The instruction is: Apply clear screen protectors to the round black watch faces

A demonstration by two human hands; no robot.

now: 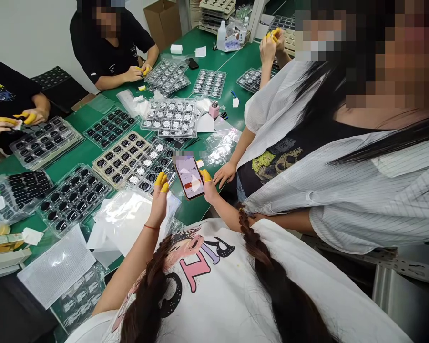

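My right hand (pixel 209 186), with yellow finger cots, grips the right edge of a smartphone (pixel 189 175) whose lit screen faces up, its display blurred. My left hand (pixel 159 200) is raised beside the phone, with yellow cots on its fingertips. It holds nothing and does not touch the phone. Below the phone's left side lies a plastic tray of black and silver round items (pixel 139 164). A clear plastic sheet (pixel 128 224) lies under my left hand, on the green work table (pixel 186 212).
Several co-workers surround the table, including a person in a striped shirt (pixel 343 190) at the right. Others work with yellow-cotted fingers. Several trays of black or silver round items (pixel 169 118) cover the table. A cardboard box (pixel 160 21) stands at the back.
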